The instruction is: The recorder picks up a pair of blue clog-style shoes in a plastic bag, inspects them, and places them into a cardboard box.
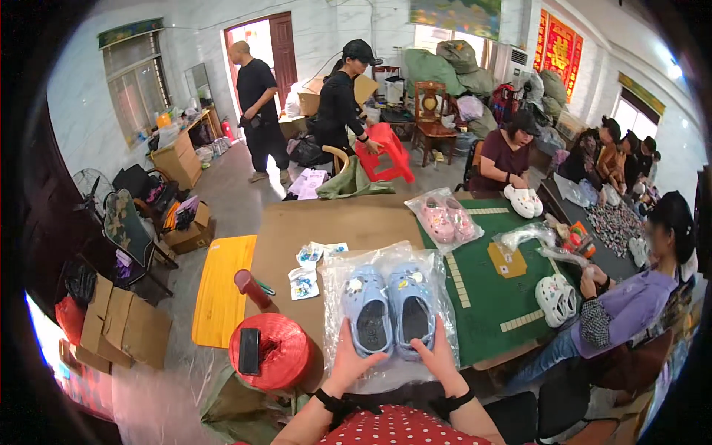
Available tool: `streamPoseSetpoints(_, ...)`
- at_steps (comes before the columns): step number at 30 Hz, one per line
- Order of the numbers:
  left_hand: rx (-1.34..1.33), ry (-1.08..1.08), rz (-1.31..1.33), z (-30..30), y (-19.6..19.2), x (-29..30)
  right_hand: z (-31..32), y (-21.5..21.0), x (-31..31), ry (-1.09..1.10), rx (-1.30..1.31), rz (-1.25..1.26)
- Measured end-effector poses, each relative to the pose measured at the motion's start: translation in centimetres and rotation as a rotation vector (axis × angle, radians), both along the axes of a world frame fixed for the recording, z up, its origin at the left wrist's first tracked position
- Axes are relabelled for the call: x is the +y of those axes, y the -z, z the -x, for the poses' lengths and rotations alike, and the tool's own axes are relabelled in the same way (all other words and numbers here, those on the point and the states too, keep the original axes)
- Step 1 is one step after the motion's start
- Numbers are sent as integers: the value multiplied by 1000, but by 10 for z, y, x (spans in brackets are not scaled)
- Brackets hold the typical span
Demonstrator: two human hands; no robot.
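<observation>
Fingers (345,335) of the left hand (354,364) lie along the outer side of the left one of two light-blue clogs (363,288), thumb pointing inward across its heel; the right hand (440,359) mirrors it on the other clog, fingers up its outer side and thumb angled in over the heel rim — so each hand holds one clog, spread just wide enough to cup its back end. Both forearms (302,426) run up from the lower edge and lean toward each other, palms facing inward, a black band (331,402) round each wrist. The pair stands side by side, toes pointing away, on the worktop (289,222) within the outline of a clear plastic bag (378,380) — whether inside it or on top, I cannot tell. Left of them are small charm packets (303,284) and a red twine spool (291,365) bearing a dark phone (249,351); a green mat (482,334) lies to the right
</observation>
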State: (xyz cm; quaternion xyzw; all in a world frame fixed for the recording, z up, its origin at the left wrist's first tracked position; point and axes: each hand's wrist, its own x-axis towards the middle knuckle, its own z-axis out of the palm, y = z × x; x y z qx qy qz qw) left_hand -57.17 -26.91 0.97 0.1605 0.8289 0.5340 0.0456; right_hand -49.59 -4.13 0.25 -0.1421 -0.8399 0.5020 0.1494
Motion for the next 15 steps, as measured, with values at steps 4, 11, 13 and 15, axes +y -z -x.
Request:
streamPoseSetpoints(4,6,2,30,-1,3,-1,-1,-4,0,-9,-13,-50)
streamPoseSetpoints(11,16,-50,14,-5,17,1,-17,-85,7,26,321,-187)
streamPoseSetpoints(13,7,-72,-7,-8,19,-5,-34,-156,13,-157,517,-28)
streamPoseSetpoints(15,18,-92,-5,-8,23,-10,-71,-202,24,-447,829,148)
